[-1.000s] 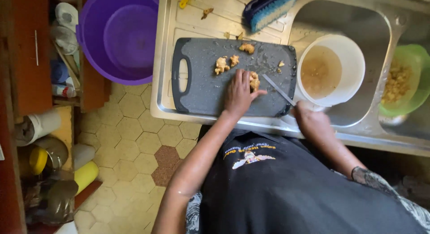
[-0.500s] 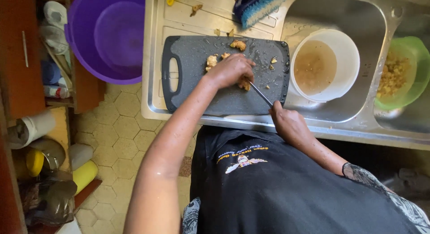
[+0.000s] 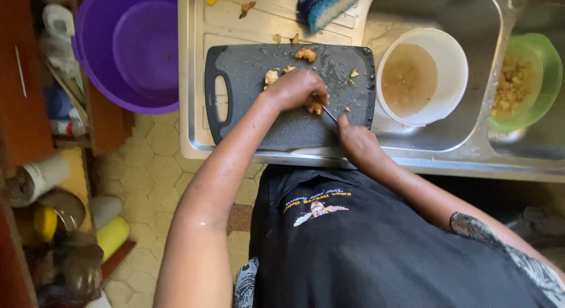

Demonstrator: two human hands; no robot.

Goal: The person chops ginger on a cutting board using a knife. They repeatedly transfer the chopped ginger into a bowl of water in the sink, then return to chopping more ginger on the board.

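A dark grey cutting board [image 3: 253, 111] lies on the steel sink drainboard [image 3: 194, 78]. My left hand [image 3: 297, 87] presses down on a yellowish root piece [image 3: 316, 108] near the board's middle. My right hand [image 3: 356, 143] grips a knife [image 3: 328, 112] whose blade meets that piece beside my left fingers. More peeled chunks [image 3: 305, 53] and small scraps [image 3: 271, 76] lie on the board's far side.
A white bucket of cloudy water [image 3: 421, 75] sits in the sink basin. A green bowl [image 3: 522, 81] of chopped yellow bits stands to its right. A blue scrubbing brush [image 3: 326, 5] lies behind the board. A purple basin [image 3: 132, 46] stands on the floor at left, with bottles and containers [image 3: 112, 236] nearby.
My left hand has curled into a tighter grip on the root piece, and my right hand has come nearer the board with the knife against it.
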